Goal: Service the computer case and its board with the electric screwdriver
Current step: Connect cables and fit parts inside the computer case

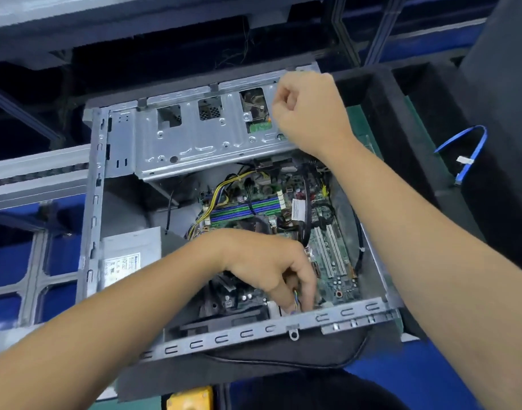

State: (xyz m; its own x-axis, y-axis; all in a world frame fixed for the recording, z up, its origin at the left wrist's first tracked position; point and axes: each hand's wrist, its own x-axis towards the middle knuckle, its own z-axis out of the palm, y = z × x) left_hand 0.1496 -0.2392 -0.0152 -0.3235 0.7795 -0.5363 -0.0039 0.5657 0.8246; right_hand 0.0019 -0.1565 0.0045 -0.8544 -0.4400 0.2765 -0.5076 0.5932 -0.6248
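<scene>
An open grey computer case [91, 202] lies on its side on the bench. Its green board [330, 255] with blue and green memory slots sits in the bottom. My left hand [271, 264] reaches down into the case near its front rim and pinches a thin bundle of coloured wires [295, 297] at the board's edge. My right hand [308, 110] is curled in a loose fist over the far right end of the metal drive cage [194, 137]; whether it holds anything cannot be seen. No electric screwdriver is in view.
A silver power supply [129, 255] sits at the case's left. A black foam mat [401, 119] surrounds the case. A blue cable [472, 149] lies on it at the right. A yellow object [190, 399] shows at the bottom edge.
</scene>
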